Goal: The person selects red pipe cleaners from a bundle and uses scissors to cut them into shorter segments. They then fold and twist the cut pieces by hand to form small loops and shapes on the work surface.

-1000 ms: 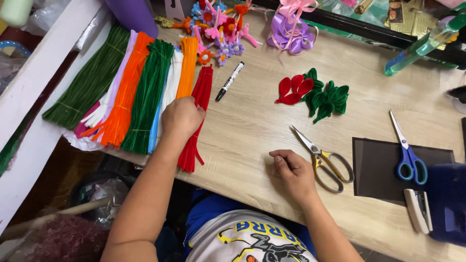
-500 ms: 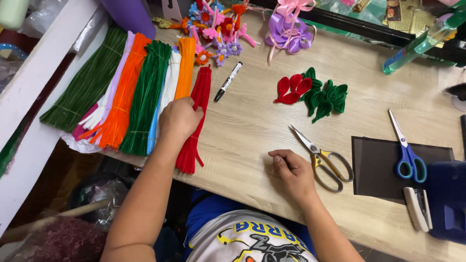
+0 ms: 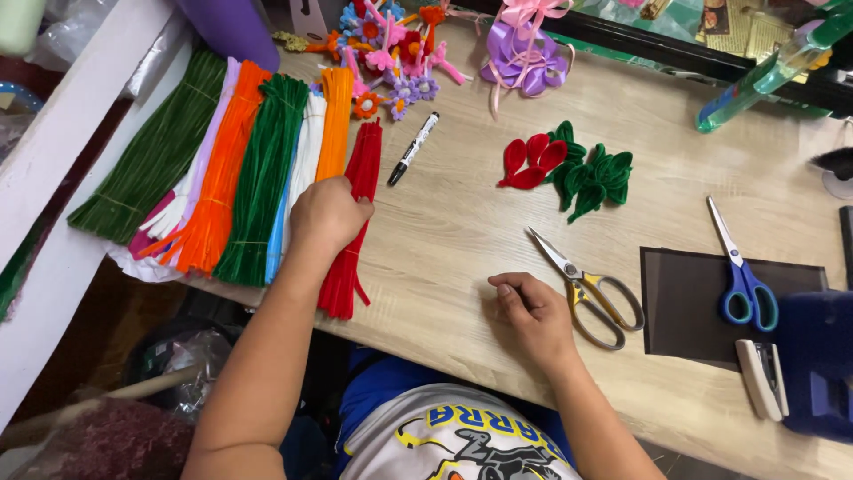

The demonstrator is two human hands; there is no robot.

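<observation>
Left hand on the red pipe cleaners; right hand resting on the desk.

Head view: the left hand (image 3: 327, 216) lies on the red pipe-cleaner bundle (image 3: 354, 218) at the desk (image 3: 462, 222) front edge, fingers curled narrow around its strands. The right hand (image 3: 534, 316) rests on the desk, fingers loosely curled and empty, just beside the gold-handled scissors (image 3: 588, 289). A black marker (image 3: 415, 148) lies near the bundle.

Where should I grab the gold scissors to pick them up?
Take the gold-handled scissors by the two handle loops, coming from the near table edge beside the right hand. The loops lie closest to you; the pointed blades aim up-left, away from you.
</observation>
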